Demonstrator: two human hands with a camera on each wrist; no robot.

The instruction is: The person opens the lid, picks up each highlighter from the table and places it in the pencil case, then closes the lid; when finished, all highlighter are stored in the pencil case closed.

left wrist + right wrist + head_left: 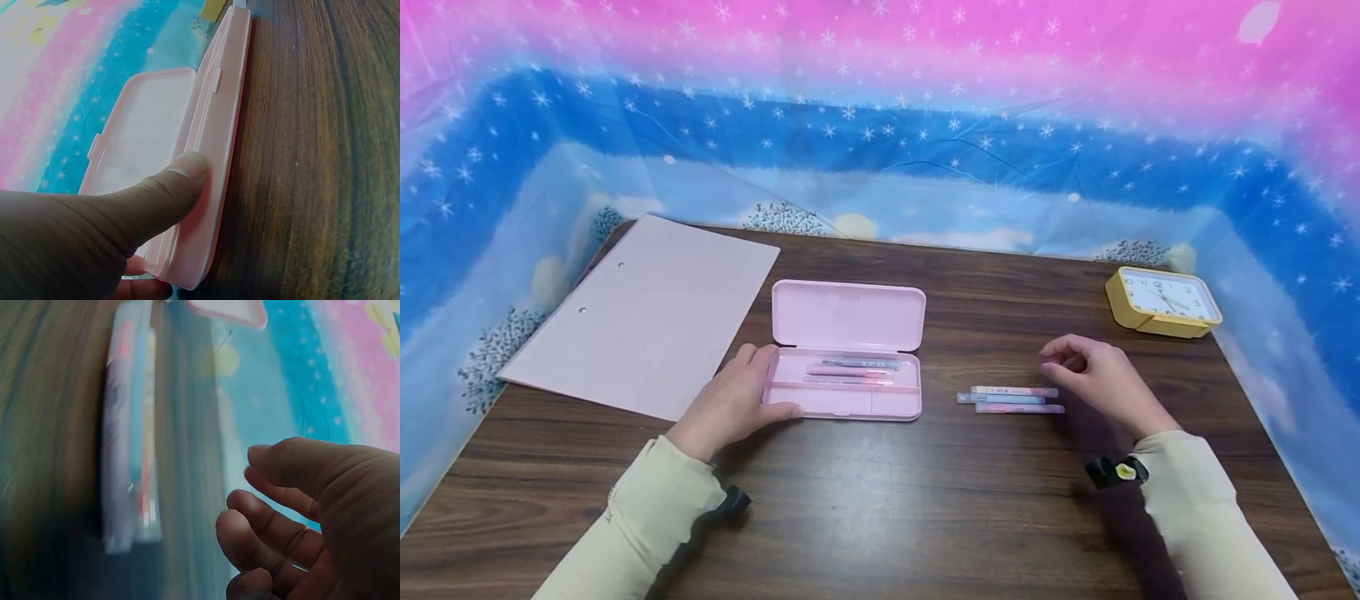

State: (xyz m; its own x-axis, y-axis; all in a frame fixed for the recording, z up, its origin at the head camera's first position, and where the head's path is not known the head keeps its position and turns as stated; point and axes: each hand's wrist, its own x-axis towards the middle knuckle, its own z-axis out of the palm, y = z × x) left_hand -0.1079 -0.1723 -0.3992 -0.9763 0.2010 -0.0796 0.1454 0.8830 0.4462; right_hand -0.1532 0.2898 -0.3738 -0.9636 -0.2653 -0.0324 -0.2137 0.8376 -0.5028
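A pink pencil case (848,317) lies on the table with its lid raised at the back. Several pens (850,372) are in its rear compartment. My left hand (736,396) grips the case's left end, and in the left wrist view its thumb (181,175) presses on the front wall. To the right of the case, a small group of wrapped-looking pens (1011,400) lies side by side on the tabletop. Just right of and above these pens is my right hand (1097,375), its fingers loosely bent with nothing between them.
At the left lies a pale pink folder or sheet with two punched holes (655,317). A yellow alarm clock (1165,302) stands at the back right. The dark wooden table (880,508) is ringed by a patterned cloth (880,142) at the back and sides.
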